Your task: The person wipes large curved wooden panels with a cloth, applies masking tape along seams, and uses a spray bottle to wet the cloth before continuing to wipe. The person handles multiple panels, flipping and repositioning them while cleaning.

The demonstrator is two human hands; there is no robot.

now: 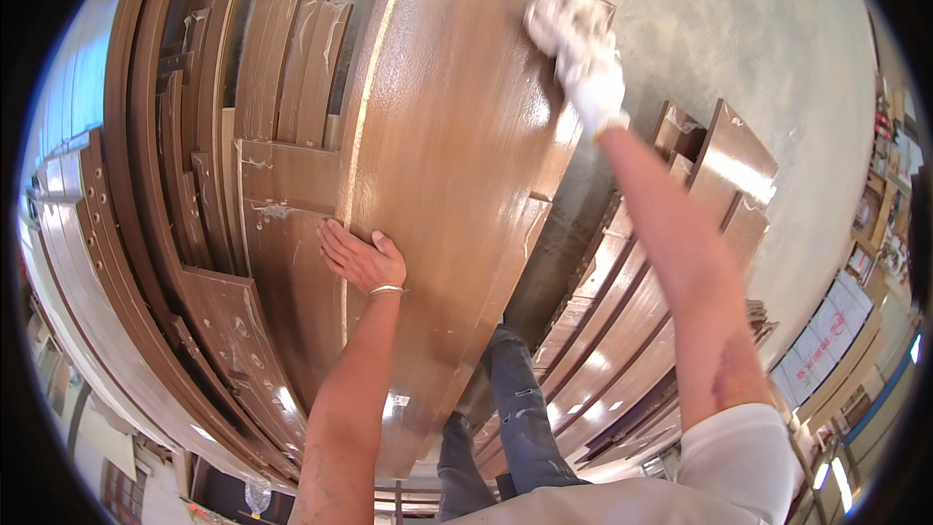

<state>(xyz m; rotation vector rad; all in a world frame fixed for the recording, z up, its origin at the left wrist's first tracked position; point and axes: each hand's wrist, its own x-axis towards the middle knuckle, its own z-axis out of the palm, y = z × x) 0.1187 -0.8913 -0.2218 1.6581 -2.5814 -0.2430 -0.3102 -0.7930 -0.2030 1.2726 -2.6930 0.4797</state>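
Note:
A large brown wood-grain panel (437,156) lies in front of me, its long left edge pale and unfinished. My left hand (362,258) is bare and rests flat on the panel near that edge, fingers stretched over it. With a white glove on, my right hand (595,83) reaches to the panel's far right corner. It presses a bunched, stained white rag (564,19) against the surface there; the fingers are partly hidden by the cloth. A wet-looking sheen covers parts of the panel.
Stacks of brown boards (219,311) stand close on the left, some with torn plastic film. More boards (622,321) lie to the right of my legs (525,408). Grey concrete floor (719,29) stretches beyond the panel. Shelves and clutter (865,262) line the far right.

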